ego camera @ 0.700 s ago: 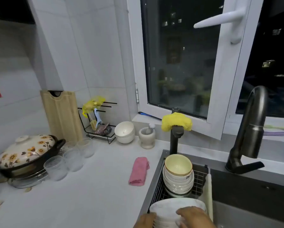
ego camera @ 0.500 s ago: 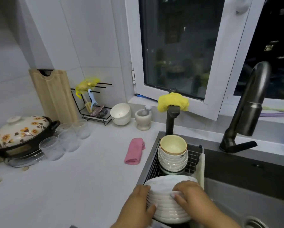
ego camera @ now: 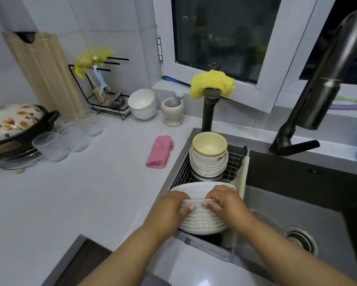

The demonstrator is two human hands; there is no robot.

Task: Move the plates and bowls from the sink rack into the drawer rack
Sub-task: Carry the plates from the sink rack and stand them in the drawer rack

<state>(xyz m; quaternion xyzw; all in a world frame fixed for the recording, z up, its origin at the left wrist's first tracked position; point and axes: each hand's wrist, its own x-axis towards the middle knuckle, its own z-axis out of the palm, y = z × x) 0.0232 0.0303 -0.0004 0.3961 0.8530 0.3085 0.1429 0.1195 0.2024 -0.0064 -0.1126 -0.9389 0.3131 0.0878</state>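
Both hands on the stack of white plates (ego camera: 202,220), which sits at the near end of the wire sink rack (ego camera: 236,159) along the sink's left edge; left hand (ego camera: 169,207) grips the stack's rim at its 9 o'clock side, fingers curled over the top plate, thumb on the edges below; right hand (ego camera: 225,202) grips likewise at 3 o'clock. Stack of bowls (ego camera: 209,159), a cream one on top, stands in the same rack at 12 o'clock from the plates, just beyond them; pink cloth (ego camera: 160,151) lies on the white bench (ego camera: 80,193) at 10 o'clock, dark faucet (ego camera: 316,89) at 2 o'clock.
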